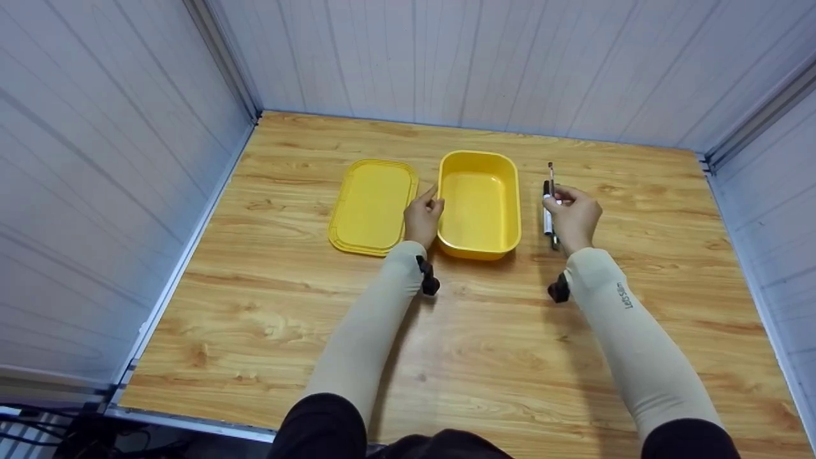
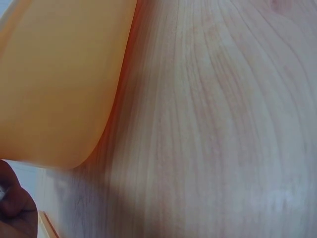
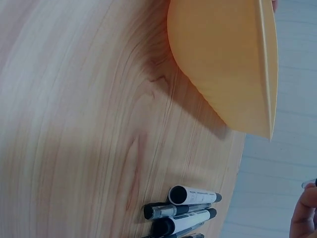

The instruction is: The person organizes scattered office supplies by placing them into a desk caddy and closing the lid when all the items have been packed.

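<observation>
A yellow plastic box [image 1: 479, 210] stands with its open top up, and nothing shows inside it. At its left side, my left hand [image 1: 423, 218] holds the wall near the rim; in the left wrist view only part of that hand [image 2: 18, 208] shows, below the box's corner. To the right of the box, my right hand [image 1: 575, 217] pinches a slim pen [image 1: 551, 173] between thumb and fingers. Beneath that hand, several markers and pens lie side by side, among them a white marker with a black cap [image 3: 190, 195] and a clear-barrelled pen [image 3: 171, 210].
A flat yellow lid [image 1: 373, 205] lies on the wood-grain table [image 1: 268, 319] to the left of the box. Pale panels [image 1: 414, 64] wall in the table at the back and both sides. Dark cables [image 1: 38, 427] hang past the near left corner.
</observation>
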